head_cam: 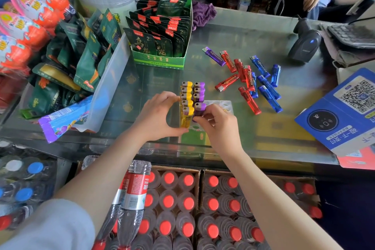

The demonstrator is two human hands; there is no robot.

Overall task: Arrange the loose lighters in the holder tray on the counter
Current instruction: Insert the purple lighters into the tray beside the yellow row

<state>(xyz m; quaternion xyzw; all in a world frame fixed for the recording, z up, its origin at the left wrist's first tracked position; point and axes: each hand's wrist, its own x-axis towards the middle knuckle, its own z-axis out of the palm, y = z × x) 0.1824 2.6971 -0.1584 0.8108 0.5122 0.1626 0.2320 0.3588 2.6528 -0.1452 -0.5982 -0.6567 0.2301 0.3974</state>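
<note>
A purple lighter [199,109] is pinched by the right hand [218,126] over the holder tray [226,105], seemingly half seated, while the left hand [160,116] steadies the yellow row [186,103]. Light, stiff, slippery bodies are best gripped mid-barrel. Loose lighters [248,79] lie farther back on the bench [253,34].

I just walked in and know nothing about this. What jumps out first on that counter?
Two hands meet mid-counter over a clear holder tray: the left hand steadies a row of yellow lighters, the right hand pinches a purple lighter into the next row. Behind and to the right, loose red lighters and blue lighters lie scattered on the glass.
</note>
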